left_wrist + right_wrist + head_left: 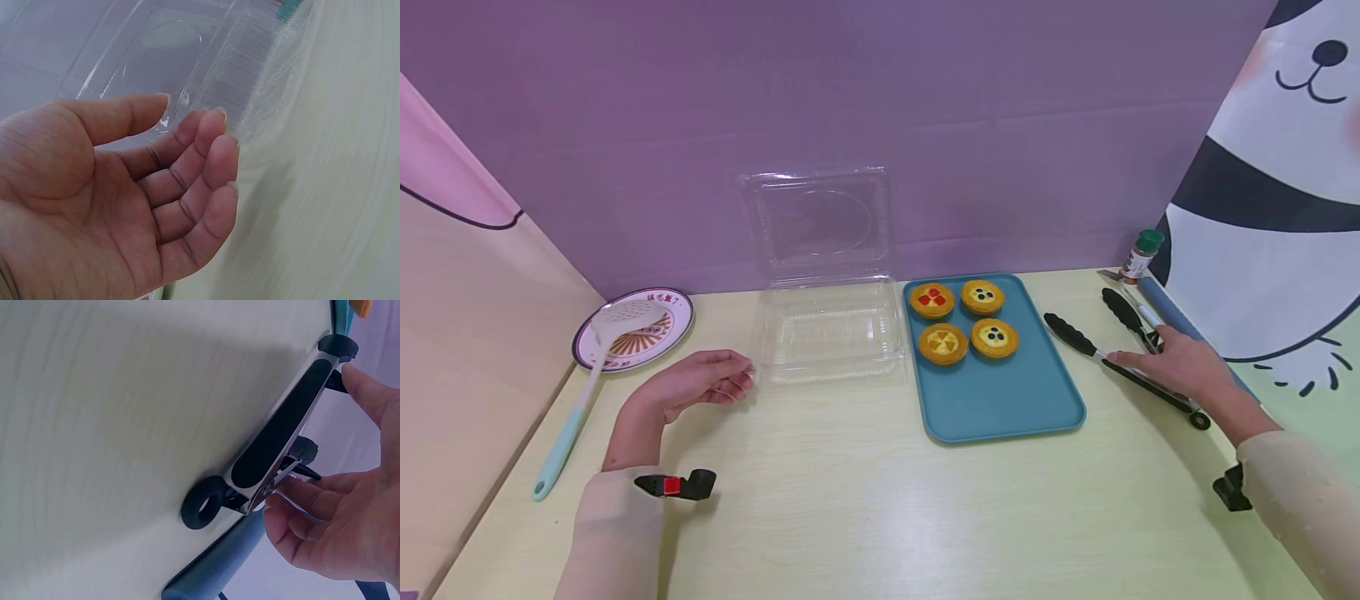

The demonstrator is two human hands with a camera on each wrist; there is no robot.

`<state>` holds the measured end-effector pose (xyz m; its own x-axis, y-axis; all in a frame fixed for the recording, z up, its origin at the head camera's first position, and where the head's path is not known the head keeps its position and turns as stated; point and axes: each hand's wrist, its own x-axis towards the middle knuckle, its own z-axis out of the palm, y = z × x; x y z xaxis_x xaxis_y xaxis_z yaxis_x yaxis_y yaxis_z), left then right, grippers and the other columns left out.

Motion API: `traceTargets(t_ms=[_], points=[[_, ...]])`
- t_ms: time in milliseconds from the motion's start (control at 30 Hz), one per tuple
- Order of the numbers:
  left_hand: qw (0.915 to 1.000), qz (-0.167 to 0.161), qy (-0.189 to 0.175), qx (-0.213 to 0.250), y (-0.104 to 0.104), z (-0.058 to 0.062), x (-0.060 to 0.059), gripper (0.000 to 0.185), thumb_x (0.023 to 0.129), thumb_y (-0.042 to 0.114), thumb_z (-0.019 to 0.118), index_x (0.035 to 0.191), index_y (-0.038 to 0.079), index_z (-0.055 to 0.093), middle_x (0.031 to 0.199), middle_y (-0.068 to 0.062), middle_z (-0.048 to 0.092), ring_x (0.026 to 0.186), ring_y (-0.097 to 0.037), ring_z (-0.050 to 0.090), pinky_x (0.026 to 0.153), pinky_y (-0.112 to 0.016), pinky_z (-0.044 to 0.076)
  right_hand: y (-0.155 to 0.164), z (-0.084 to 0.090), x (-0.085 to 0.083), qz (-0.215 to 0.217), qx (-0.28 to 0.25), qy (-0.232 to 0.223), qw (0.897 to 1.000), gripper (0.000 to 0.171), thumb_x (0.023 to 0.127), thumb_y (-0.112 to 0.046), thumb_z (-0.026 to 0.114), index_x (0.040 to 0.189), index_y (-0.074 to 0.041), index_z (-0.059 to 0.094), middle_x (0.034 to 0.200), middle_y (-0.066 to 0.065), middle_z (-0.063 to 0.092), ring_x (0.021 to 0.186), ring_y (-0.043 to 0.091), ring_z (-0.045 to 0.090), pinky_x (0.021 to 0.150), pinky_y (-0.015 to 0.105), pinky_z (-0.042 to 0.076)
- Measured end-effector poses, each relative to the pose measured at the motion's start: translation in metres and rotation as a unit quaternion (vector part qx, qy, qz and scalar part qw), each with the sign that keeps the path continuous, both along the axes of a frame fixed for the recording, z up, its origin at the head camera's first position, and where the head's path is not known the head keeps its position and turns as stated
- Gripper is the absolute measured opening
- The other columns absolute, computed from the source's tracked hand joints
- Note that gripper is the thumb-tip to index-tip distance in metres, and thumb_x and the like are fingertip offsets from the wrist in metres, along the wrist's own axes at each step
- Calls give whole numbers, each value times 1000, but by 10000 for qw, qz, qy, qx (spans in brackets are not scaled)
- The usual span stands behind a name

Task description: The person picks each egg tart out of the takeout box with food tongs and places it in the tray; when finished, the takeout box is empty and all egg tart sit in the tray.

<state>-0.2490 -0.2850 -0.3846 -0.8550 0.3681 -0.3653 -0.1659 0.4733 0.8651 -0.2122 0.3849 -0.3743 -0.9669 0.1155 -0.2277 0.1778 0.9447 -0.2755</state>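
My right hand [1187, 364] grips a pair of tongs [1142, 382], thumb by one arm and curled fingers by the other. These tongs have black heads, metal arms with black grips and a black ring at the end; their arms are spread. In the right wrist view the tongs [284, 422] slant close over the table. My left hand [700, 385] hangs with loosely curled fingers, fingertips right at the left edge of a clear plastic container [827, 367], whose lid [823, 221] stands raised. Nothing lies between thumb and fingers [219, 159] in the left wrist view.
A blue tray [1000, 408] carries several small tarts [943, 343] with different toppings. On the left, a slotted turner [571, 433] with a pale blue handle lies across a patterned plate [683, 310]. Behind the tongs are a green-capped bottle [1138, 262] and a blue cylinder [222, 553].
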Motion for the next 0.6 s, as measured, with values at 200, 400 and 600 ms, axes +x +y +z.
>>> traceTargets(t_ms=[200, 400, 600], points=[[9999, -50, 10, -116, -2, 2, 2, 49, 105, 36, 49, 128, -7, 52, 106, -6, 68, 94, -17, 66, 87, -31, 56, -2, -1, 0, 107, 85, 152, 9998, 119, 86, -79, 51, 149, 17, 19, 127, 41, 51, 114, 60, 50, 87, 65, 47], [9994, -194, 111, -269, -11, 2, 4, 47, 106, 30, 47, 135, -7, 49, 120, -15, 69, 102, -18, 69, 91, -31, 57, -7, 2, 3, 254, 284, 432, 9983, 113, 86, -77, 54, 146, 15, 27, 124, 42, 52, 112, 64, 49, 84, 66, 47], [9983, -184, 411, -380, -26, 16, 7, 48, 108, 27, 41, 145, -4, 42, 134, -23, 62, 114, -25, 67, 92, -29, 56, -21, 21, 7, 287, 521, 912, 9941, 105, 89, -75, 50, 146, 11, 27, 135, 45, 39, 116, 67, 36, 82, 72, 43]])
